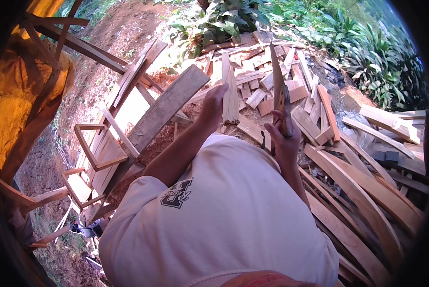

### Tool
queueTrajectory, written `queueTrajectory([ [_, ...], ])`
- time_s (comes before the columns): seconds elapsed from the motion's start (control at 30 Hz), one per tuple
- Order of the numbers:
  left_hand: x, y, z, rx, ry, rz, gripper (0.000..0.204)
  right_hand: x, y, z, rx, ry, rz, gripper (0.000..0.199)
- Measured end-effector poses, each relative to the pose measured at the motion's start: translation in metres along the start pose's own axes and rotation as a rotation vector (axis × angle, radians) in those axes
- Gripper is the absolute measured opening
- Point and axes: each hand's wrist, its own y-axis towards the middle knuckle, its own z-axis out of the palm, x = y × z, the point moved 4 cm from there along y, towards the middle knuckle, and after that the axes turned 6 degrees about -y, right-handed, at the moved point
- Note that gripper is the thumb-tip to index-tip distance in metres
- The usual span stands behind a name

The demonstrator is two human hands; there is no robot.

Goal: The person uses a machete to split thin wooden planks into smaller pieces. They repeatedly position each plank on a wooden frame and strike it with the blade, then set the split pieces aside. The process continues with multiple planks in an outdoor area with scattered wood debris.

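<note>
My left hand is closed around the edge of a narrow wooden strip, which points away from me with its rough end nearest my body. In my right hand is a handsaw, gripped by its handle. The saw's long tapering blade points up and away, apart from the strip and to its right. Both hands are in front of my chest, above a heap of wood offcuts.
A thick plank slants along my left, beside small wooden frames. Long boards lie stacked at the right. Leafy plants grow beyond the heap. Orange sheeting hangs at the far left near timber poles.
</note>
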Motion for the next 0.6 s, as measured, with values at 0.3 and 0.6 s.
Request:
queueTrajectory([
  [0.3, 0.057, -0.004, -0.004, 0.256, 0.559, 0.299, 0.036, 0.035, 0.006, 0.033, 0.131, -0.243, -0.267, 0.031],
  [0.6, 0.033, -0.023, -0.011, 0.172, 0.874, 0.493, 0.03, 0.069, 0.059, 0.038, -0.03, -0.297, -0.342, 0.017],
])
